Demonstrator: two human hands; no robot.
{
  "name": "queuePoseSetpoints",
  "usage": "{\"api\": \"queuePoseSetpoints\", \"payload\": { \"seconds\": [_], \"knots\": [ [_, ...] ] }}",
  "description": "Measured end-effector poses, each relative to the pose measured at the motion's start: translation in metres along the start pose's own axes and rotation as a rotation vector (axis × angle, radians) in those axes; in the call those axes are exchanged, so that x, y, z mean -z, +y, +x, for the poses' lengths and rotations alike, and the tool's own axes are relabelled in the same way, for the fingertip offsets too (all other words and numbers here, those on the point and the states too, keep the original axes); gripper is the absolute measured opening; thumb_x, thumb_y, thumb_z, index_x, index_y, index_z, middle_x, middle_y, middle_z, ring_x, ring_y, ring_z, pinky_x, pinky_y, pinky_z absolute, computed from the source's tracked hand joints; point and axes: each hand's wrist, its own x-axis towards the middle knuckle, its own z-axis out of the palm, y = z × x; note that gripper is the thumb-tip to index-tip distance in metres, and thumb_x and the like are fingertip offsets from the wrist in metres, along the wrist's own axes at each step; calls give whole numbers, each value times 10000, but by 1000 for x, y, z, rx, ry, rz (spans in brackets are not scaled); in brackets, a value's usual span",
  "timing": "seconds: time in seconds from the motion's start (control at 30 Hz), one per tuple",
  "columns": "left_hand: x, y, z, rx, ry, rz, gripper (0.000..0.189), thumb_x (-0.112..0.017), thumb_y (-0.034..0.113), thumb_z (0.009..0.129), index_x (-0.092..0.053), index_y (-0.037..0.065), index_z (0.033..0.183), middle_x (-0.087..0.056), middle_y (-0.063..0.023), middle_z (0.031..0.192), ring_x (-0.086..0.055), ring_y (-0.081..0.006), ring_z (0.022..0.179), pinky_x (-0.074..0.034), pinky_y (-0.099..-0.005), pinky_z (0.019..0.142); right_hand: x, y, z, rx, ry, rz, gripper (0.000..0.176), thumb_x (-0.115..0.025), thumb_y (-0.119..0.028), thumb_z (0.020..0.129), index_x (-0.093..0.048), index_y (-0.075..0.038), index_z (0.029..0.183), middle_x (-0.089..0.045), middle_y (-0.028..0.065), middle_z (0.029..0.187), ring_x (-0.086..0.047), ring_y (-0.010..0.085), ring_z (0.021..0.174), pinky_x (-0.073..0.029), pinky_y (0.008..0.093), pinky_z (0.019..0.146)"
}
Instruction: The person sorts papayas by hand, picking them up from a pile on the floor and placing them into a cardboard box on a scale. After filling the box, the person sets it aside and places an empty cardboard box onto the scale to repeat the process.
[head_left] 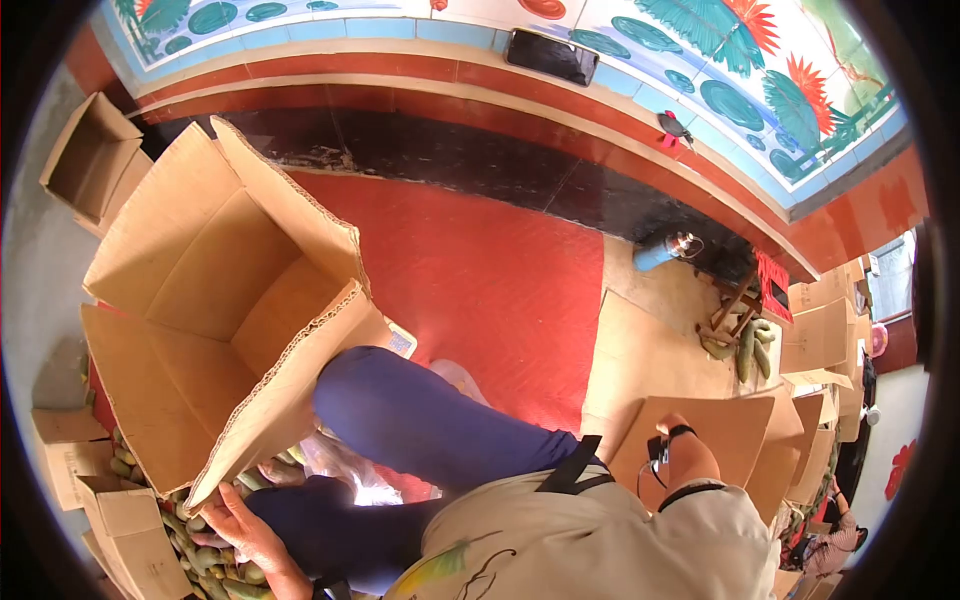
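In the head view, the person stands or leans over a red floor [500, 270], with the two hands well apart. A large box [280, 310] takes up the left side, tilted, its flaps spread and its open mouth showing bare inner walls; it is the thing being handled. The left hand [248, 528] is at the lower corner of this box, fingers spread against the edge of the near flap; whether they clamp it or only support it, I cannot tell. The right hand [670, 424], with a dark strap at the wrist, is far to the right, in front of a brown carton [715, 425]; its fingers are mostly hidden, so I cannot tell whether they grip anything. A knee in blue trousers [430, 395] comes up against the near side of the box. Below the box, around the left hand, lies a heap of green gourds [205, 565], with a clear plastic bag [335, 460] beside it. Smaller cartons stand at the lower left. Across the floor, a phone [552, 58] is on the wall ledge, a blue flask [656, 252] is near the wall's foot, and more gourds lie beside a stool [738, 300]. At the lower right, another person [832, 545] is partly visible among stacked cartons.
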Motion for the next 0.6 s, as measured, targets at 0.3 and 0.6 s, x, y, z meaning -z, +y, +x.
{"api": "queuePoseSetpoints", "payload": {
  "seconds": [0.3,0.6],
  "knots": [
    [-11,12,6,26,73,66,302,-605,129,868,-499,-31,1101,-559,-122,1066,-559,-195,932,-449,-317,837,260,-81,-27,-36,748,579,328,-558,-322,803,-645,-12,864,-632,205,949,-586,386,911,-465,443,811],
    [-14,42,6,-289,149,158,293,-687,73,740,-559,-34,981,-542,-186,926,-525,-335,876,-428,-398,783,540,-226,-235,1033,1317,918,281,-545,-188,896,-600,33,1061,-622,74,1003,-554,139,973,-422,267,847]
  ]
}}
